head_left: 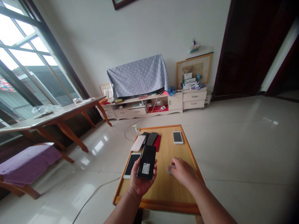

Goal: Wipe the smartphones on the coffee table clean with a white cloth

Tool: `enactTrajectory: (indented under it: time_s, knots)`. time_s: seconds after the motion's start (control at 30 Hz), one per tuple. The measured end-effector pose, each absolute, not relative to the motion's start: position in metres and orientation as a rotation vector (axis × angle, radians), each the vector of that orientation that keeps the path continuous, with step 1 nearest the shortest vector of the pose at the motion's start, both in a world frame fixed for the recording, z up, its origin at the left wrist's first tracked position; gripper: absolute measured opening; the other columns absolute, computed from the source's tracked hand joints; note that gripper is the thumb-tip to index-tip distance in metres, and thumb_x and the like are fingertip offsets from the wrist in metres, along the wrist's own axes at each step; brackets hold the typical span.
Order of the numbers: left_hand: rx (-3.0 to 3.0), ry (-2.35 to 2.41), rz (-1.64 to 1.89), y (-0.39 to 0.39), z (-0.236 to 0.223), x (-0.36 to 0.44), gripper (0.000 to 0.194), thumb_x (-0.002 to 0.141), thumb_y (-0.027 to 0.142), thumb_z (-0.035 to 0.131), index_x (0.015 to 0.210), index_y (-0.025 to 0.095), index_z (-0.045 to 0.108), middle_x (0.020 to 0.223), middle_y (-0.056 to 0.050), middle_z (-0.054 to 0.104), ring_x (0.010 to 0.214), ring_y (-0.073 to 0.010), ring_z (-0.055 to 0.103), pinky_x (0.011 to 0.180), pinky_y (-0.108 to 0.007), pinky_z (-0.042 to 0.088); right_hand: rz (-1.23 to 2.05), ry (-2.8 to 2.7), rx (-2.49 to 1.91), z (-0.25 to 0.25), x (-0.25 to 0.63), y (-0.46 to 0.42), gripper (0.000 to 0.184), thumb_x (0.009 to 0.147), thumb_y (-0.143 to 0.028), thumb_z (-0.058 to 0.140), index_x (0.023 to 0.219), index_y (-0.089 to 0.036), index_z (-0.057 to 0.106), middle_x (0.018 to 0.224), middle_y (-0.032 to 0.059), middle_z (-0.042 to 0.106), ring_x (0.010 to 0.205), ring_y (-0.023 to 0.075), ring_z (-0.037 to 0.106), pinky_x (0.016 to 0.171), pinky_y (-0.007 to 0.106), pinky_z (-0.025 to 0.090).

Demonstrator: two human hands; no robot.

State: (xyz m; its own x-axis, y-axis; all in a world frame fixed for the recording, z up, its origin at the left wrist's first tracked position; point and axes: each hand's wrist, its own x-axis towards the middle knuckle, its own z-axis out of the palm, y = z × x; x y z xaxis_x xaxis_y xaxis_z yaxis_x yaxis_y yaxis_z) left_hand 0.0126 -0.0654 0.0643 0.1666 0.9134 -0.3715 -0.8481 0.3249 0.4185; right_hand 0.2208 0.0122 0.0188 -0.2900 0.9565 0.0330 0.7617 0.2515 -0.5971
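My left hand (140, 182) is wrapped around a black phone (147, 161), back side up with a white label on it, held above the left part of a small wooden table (163, 186). My right hand (183, 171) rests on the tabletop to the right, fingers pinched on a small greyish thing (169, 170) I cannot make out. A white phone (131, 165) lies just left of the held one. Farther back sit a pink-white phone (138, 143), dark phones (151, 138) on a red case (157, 143), and a lone white phone (177, 137).
A white cable (98, 189) runs over the glossy tile floor at the table's left. A long table (58, 115) and a purple-cushioned bench (25, 165) stand by the window on the left. A low cabinet (151, 107) with a cloth-covered screen lines the far wall.
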Motion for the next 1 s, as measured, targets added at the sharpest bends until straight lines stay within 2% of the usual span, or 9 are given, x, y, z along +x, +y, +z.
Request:
enactTrajectory:
  time_s: [0.17, 0.3, 0.37, 0.47, 0.53, 0.63, 0.73, 0.83, 1.0]
  knots:
    - [0.131, 0.57, 1.207, -0.065, 0.066, 0.015, 0.059, 0.09, 0.052, 0.057, 0.131, 0.01, 0.056, 0.123, -0.013, 0.067, 0.099, -0.0169, 0.067, 0.083, -0.027, 0.056, 0.701, -2.215, -1.491, 0.009, 0.221, 0.012, 0.003, 0.085, -0.021, 0.059, 0.084, -0.022, 0.062, 0.089, 0.0036, 0.066, 0.073, 0.0154, 0.058, 0.059, 0.028, 0.024]
    - [0.249, 0.696, 1.195, -0.06, 0.062, 0.018, 0.062, 0.086, 0.056, 0.061, 0.128, 0.01, 0.058, 0.127, -0.015, 0.066, 0.094, -0.0166, 0.067, 0.079, -0.027, 0.055, 0.805, -2.021, -1.514, 0.004, 0.226, 0.026, 0.009, 0.085, -0.025, 0.057, 0.076, -0.022, 0.058, 0.08, 0.0008, 0.065, 0.069, 0.0154, 0.057, 0.059, 0.026, 0.028]
    - [0.377, 0.926, 1.22, -0.055, 0.055, 0.02, 0.061, 0.082, 0.058, 0.064, 0.122, 0.012, 0.061, 0.118, -0.015, 0.068, 0.085, -0.0169, 0.067, 0.07, -0.027, 0.054, 0.854, -1.871, -1.495, 0.004, 0.229, 0.033, 0.014, 0.086, -0.031, 0.056, 0.074, -0.023, 0.056, 0.077, 0.0002, 0.065, 0.068, 0.0157, 0.056, 0.058, 0.026, 0.031]
    - [0.706, 1.394, 1.238, -0.049, 0.041, 0.023, 0.056, 0.075, 0.057, 0.072, 0.112, 0.016, 0.063, 0.097, -0.009, 0.071, 0.076, -0.0168, 0.065, 0.064, -0.027, 0.05, 1.01, -1.614, -1.41, 0.004, 0.232, 0.038, 0.019, 0.086, -0.039, 0.055, 0.076, -0.023, 0.057, 0.073, -0.0004, 0.065, 0.067, 0.0165, 0.057, 0.059, 0.026, 0.037]
    - [0.991, 1.628, 1.227, -0.045, 0.033, 0.025, 0.056, 0.07, 0.053, 0.077, 0.111, 0.019, 0.062, 0.096, -0.006, 0.07, 0.082, -0.0186, 0.065, 0.071, -0.029, 0.05, 1.104, -1.456, -1.344, 0.003, 0.232, 0.039, 0.021, 0.084, -0.043, 0.057, 0.079, -0.022, 0.058, 0.072, -0.0008, 0.064, 0.066, 0.0166, 0.058, 0.06, 0.026, 0.04]
    - [1.46, 1.89, 1.152, -0.039, 0.022, 0.026, 0.058, 0.066, 0.046, 0.079, 0.116, 0.022, 0.06, 0.106, -0.007, 0.068, 0.102, -0.0249, 0.062, 0.089, -0.037, 0.048, 1.168, -1.304, -1.256, 0.001, 0.231, 0.039, 0.024, 0.081, -0.045, 0.061, 0.08, -0.021, 0.059, 0.073, -0.0008, 0.064, 0.066, 0.0159, 0.057, 0.061, 0.026, 0.043]
    - [1.813, 2.043, 0.953, -0.034, 0.013, 0.025, 0.061, 0.067, 0.039, 0.075, 0.123, 0.023, 0.056, 0.117, -0.007, 0.065, 0.113, -0.0284, 0.056, 0.1, -0.041, 0.043, 1.167, -1.24, -1.231, -0.002, 0.231, 0.041, 0.026, 0.08, -0.046, 0.063, 0.082, -0.02, 0.061, 0.074, 0.0004, 0.066, 0.066, 0.0158, 0.058, 0.062, 0.027, 0.044]
    - [1.959, 2.063, 0.799, -0.03, 0.006, 0.026, 0.066, 0.069, 0.036, 0.071, 0.13, 0.023, 0.052, 0.124, -0.008, 0.062, 0.118, -0.0282, 0.053, 0.103, -0.041, 0.042, 1.144, -1.218, -1.236, -0.004, 0.23, 0.044, 0.028, 0.078, -0.046, 0.064, 0.086, -0.019, 0.063, 0.079, 0.003, 0.068, 0.07, 0.0175, 0.061, 0.063, 0.027, 0.046]
    - [2.021, 2.082, 0.714, -0.025, -0.002, 0.028, 0.066, 0.07, 0.037, 0.07, 0.131, 0.021, 0.051, 0.123, -0.008, 0.062, 0.116, -0.027, 0.054, 0.103, -0.039, 0.043, 1.136, -1.263, -1.248, -0.002, 0.23, 0.044, 0.031, 0.08, -0.046, 0.062, 0.091, -0.018, 0.065, 0.084, 0.006, 0.072, 0.076, 0.0201, 0.065, 0.066, 0.028, 0.048]
